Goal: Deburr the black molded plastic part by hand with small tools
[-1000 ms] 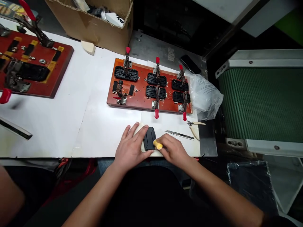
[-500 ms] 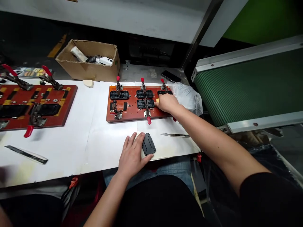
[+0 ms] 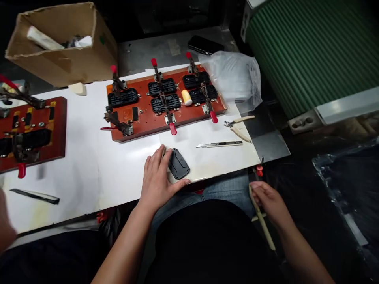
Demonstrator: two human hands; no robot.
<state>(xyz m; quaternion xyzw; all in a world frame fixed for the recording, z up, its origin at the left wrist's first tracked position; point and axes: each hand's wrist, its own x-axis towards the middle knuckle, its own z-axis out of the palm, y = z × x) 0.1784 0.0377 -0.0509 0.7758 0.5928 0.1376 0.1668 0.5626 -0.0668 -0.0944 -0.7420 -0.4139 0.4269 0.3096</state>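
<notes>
Now we see the green conveyor point(image 3: 310, 51) at far right, then the white worktop point(image 3: 89, 165). At far left a cardboard box point(image 3: 63, 47) holds scraps we cannot identify. The orange jig board point(image 3: 142, 128) carries black parts under red-tipped clamps, and a yellow plug point(image 3: 186, 97) now rests there, released by our right hand. Our left hand point(image 3: 156, 181) lies flat, fingers apart, touching the black cover point(image 3: 178, 163) near the worktop's edge. Our right hand point(image 3: 271, 203) has dropped below it, closed on a pale stick point(image 3: 262, 221).
</notes>
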